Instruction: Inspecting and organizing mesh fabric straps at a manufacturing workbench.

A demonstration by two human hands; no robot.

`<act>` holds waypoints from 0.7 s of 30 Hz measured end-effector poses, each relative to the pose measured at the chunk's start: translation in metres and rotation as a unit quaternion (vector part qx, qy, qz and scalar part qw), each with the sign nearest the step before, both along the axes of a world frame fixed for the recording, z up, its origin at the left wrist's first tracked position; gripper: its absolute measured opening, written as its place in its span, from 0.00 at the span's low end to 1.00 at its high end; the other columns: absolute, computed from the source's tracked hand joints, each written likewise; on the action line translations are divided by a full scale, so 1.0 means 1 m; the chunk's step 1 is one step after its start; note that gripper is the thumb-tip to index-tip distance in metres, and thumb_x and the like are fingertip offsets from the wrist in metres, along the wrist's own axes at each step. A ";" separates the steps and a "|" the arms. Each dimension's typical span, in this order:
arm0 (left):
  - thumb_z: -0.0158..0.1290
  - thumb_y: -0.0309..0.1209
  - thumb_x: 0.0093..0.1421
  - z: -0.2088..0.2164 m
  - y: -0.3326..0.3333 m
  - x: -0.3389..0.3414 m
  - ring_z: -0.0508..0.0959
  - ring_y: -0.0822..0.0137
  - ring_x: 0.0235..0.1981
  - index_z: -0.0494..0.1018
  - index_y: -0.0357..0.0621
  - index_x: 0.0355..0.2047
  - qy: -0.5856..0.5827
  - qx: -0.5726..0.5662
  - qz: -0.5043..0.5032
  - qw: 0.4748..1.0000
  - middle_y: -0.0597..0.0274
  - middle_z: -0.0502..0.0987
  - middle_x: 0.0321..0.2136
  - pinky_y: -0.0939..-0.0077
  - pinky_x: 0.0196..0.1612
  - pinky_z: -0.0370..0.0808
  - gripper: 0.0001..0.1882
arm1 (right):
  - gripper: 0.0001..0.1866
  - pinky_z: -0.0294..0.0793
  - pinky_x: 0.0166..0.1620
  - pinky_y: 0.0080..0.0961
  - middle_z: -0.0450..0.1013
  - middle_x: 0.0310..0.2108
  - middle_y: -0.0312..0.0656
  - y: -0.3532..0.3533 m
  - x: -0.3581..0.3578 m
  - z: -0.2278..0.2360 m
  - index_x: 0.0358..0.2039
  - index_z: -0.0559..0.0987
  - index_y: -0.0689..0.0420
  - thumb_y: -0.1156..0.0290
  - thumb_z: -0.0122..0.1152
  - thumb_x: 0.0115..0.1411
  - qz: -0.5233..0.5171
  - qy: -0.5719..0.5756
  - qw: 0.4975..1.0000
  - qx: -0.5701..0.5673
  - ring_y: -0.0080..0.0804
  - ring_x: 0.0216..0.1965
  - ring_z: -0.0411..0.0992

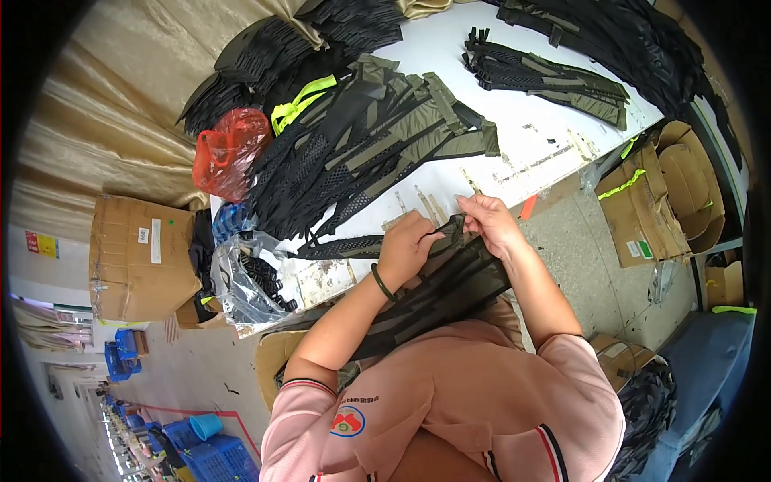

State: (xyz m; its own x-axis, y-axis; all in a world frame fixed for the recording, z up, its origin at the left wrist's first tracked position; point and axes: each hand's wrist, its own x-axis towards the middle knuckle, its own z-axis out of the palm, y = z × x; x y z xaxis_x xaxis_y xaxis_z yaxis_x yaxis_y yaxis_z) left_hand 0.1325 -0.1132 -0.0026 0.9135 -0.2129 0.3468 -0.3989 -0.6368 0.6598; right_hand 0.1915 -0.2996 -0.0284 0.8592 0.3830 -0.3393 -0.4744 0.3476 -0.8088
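Observation:
At the near edge of the white table (pixel 514 165), both of my hands are closed on one dark olive and black fabric strip (pixel 451 234). My left hand (pixel 404 245) pinches it between thumb and fingers. My right hand (pixel 491 222) grips its other side, thumb and forefinger raised. More dark strips (pixel 418 305) hang or lie over my lap below the hands. Just beyond my left hand, a spread pile of olive and black mesh strips (pixel 353 153) covers the table. A smaller bundle of mesh strips (pixel 546 80) lies at the far right.
A red plastic bag (pixel 229 153), neon yellow strap (pixel 301 104) and clear bag of black buckles (pixel 253 281) sit on the left. Black stacks (pixel 265 56) stand behind. Cardboard boxes flank the table, a closed one (pixel 144 257) left and an open one (pixel 642 213) right.

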 end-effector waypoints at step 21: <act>0.53 0.20 0.57 0.024 0.006 0.009 0.74 0.77 0.29 0.74 0.35 0.32 0.318 -0.360 -0.009 0.877 0.65 0.77 0.27 0.84 0.35 0.72 0.03 | 0.15 0.64 0.22 0.15 0.70 0.18 0.33 0.016 -0.017 0.004 0.20 0.74 0.57 0.66 0.54 0.63 0.006 -0.075 0.997 -0.018 0.18 0.16 0.64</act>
